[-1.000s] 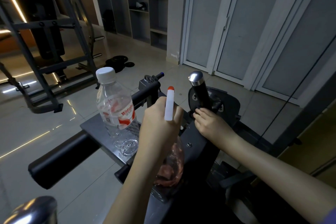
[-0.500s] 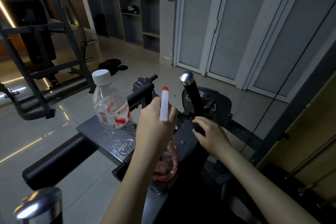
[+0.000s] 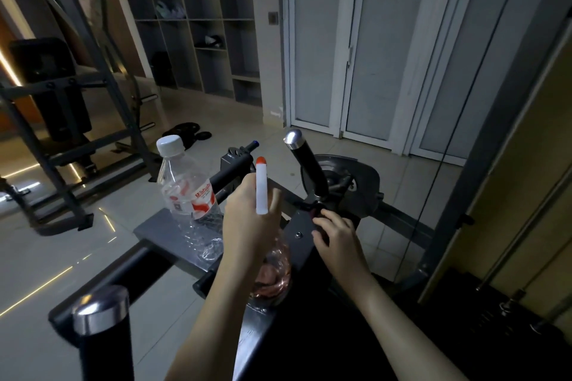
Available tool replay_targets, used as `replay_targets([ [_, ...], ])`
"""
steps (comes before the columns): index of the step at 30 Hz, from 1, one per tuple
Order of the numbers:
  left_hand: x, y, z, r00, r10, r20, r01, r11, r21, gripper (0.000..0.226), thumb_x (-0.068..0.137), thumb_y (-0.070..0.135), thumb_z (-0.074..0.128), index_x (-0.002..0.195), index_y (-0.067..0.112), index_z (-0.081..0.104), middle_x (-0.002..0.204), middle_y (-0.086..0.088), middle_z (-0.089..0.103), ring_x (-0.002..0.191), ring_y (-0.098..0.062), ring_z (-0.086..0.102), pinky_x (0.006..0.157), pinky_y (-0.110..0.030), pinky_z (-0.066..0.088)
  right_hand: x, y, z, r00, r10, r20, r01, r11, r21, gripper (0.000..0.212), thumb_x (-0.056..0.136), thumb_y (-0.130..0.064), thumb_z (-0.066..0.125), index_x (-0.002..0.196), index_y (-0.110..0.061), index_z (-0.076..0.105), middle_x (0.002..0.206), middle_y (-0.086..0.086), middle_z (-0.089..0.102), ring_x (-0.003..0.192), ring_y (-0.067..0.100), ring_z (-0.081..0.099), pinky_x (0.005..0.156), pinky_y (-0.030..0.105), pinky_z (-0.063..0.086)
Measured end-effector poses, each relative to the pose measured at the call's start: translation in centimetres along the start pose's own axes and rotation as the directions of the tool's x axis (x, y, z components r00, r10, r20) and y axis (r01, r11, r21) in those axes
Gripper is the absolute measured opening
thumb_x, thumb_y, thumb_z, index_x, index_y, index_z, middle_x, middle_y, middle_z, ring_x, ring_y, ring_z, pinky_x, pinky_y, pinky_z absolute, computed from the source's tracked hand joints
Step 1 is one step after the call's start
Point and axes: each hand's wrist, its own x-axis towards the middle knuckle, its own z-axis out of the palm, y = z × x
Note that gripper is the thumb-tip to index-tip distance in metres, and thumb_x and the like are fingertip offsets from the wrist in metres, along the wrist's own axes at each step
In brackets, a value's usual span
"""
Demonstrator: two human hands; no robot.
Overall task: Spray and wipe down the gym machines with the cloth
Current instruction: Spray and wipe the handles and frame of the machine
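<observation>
I count two bottles. A water bottle (image 3: 185,192) with a white cap stands on the grey plate (image 3: 158,232) of the machine (image 3: 365,185). A spray bottle (image 3: 262,192) is upright just right of it, orange tip on top. My left hand (image 3: 247,226) is wrapped round the spray bottle's neck. Two chrome-capped handles show: the far handle (image 3: 305,161) rises behind my right hand (image 3: 335,235), and the near handle (image 3: 100,312) sits at lower left. My right hand lies on the bracket (image 3: 298,226) below the far handle, fingers curled. I cannot tell whether it clasps anything, nor make out the cloth. Since a second ago the right hand has slid off that handle's foot onto the bracket, and the left keeps its grip.
</observation>
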Motion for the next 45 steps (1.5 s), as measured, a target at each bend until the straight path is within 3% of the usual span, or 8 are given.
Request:
replay_targets([
  [5, -2.0, 2.0, -0.3, 1.0, -0.003, 0.02, 0.003, 0.999, -0.035, 0.016, 0.077, 0.026, 0.042, 0.065, 0.016, 0.039, 0.058, 0.003, 0.044, 0.054, -0.015, 0.039, 0.053, -0.029, 0.031, -3.8, 0.3, -0.6, 0.959, 0.283, -0.011, -0.262, 0.901, 0.344, 0.026, 0.091, -0.018, 0.058, 0.116, -0.014, 0.064, 0.121, 0.0, 0.059, 0.108, 0.009, 0.053, 0.081, 0.005, 0.037],
  [10, -5.5, 4.0, 0.2, 0.997, -0.006, 0.074, 0.012, 0.997, -0.078, 0.027, 0.085, 0.025, 0.045, 0.069, 0.004, 0.037, 0.06, -0.005, 0.04, 0.051, -0.008, 0.034, 0.05, -0.02, 0.031, -9.0, 3.0, -1.3, 0.558, 0.723, 0.406, -0.614, 0.03, 0.789, 0.007, 0.086, -0.013, 0.058, 0.092, -0.012, 0.061, 0.087, 0.006, 0.061, 0.079, 0.02, 0.06, 0.069, 0.022, 0.047],
  [14, -9.2, 4.8, 1.1, 0.992, -0.073, 0.103, 0.084, 0.991, -0.106, 0.033, 0.083, 0.032, 0.045, 0.07, 0.004, 0.033, 0.06, -0.003, 0.036, 0.055, -0.015, 0.033, 0.054, -0.034, 0.029, -13.0, 5.2, -3.5, 0.426, 0.656, 0.623, -0.57, -0.34, 0.748, 0.05, 0.102, -0.029, 0.031, 0.076, -0.003, 0.065, 0.057, 0.011, 0.059, 0.053, 0.016, 0.06, 0.051, 0.017, 0.045],
  [16, -11.2, 5.0, 1.7, 0.986, -0.116, 0.118, 0.127, 0.987, -0.094, 0.031, 0.082, 0.031, 0.045, 0.069, 0.005, 0.032, 0.061, -0.002, 0.035, 0.056, -0.015, 0.032, 0.055, -0.033, 0.028, -14.7, 6.0, -4.7, 0.38, 0.622, 0.685, -0.557, -0.437, 0.706, 0.047, 0.102, -0.035, 0.028, 0.106, -0.003, 0.062, 0.086, 0.03, 0.062, 0.072, 0.028, 0.064, 0.062, 0.02, 0.049],
  [18, -13.6, 5.3, 2.3, 0.975, -0.16, 0.151, 0.173, 0.982, -0.076, 0.029, 0.081, 0.031, 0.045, 0.07, 0.007, 0.034, 0.061, -0.002, 0.037, 0.055, -0.014, 0.033, 0.054, -0.031, 0.028, -16.2, 6.2, -6.2, 0.365, 0.632, 0.684, -0.536, -0.458, 0.709, 0.045, 0.102, -0.032, 0.031, 0.132, -0.004, 0.05, 0.129, 0.026, 0.053, 0.085, 0.033, 0.058, 0.073, 0.029, 0.049],
  [23, -18.6, 5.7, 2.9, 0.916, -0.3, 0.264, 0.349, 0.923, -0.161, 0.033, 0.086, 0.035, 0.052, 0.068, 0.01, 0.04, 0.06, -0.006, 0.041, 0.052, -0.013, 0.039, 0.052, -0.026, 0.039, -19.6, 7.1, -8.7, 0.317, 0.668, 0.674, -0.465, -0.51, 0.724, 0.038, 0.1, -0.031, 0.041, 0.128, -0.007, 0.051, 0.117, 0.018, 0.055, 0.114, 0.037, 0.053, 0.096, 0.04, 0.048],
  [34, -23.8, 3.6, 4.5, 0.832, -0.217, 0.511, 0.376, 0.898, -0.23, 0.019, 0.088, 0.019, 0.049, 0.083, 0.001, 0.047, 0.066, -0.011, 0.044, 0.058, -0.014, 0.041, 0.053, -0.033, 0.036, -25.8, 7.3, -10.0, 0.279, 0.795, 0.539, -0.389, -0.419, 0.82, 0.041, 0.089, -0.04, 0.056, 0.125, -0.019, 0.058, 0.126, 0.011, 0.058, 0.11, 0.032, 0.057, 0.08, 0.04, 0.051],
  [45, -29.5, 6.2, 9.6, 0.641, -0.182, 0.746, 0.554, 0.783, -0.285, 0.03, 0.09, 0.028, 0.051, 0.076, 0.002, 0.047, 0.064, -0.002, 0.047, 0.059, -0.018, 0.043, 0.054, -0.034, 0.036, -32.9, 7.4, -20.1, 0.203, 0.976, 0.081, -0.35, -0.005, 0.937, 0.033, 0.089, -0.023, 0.062, 0.121, -0.013, 0.063, 0.11, 0.01, 0.067, 0.095, 0.024, 0.064, 0.069, 0.032, 0.052],
])
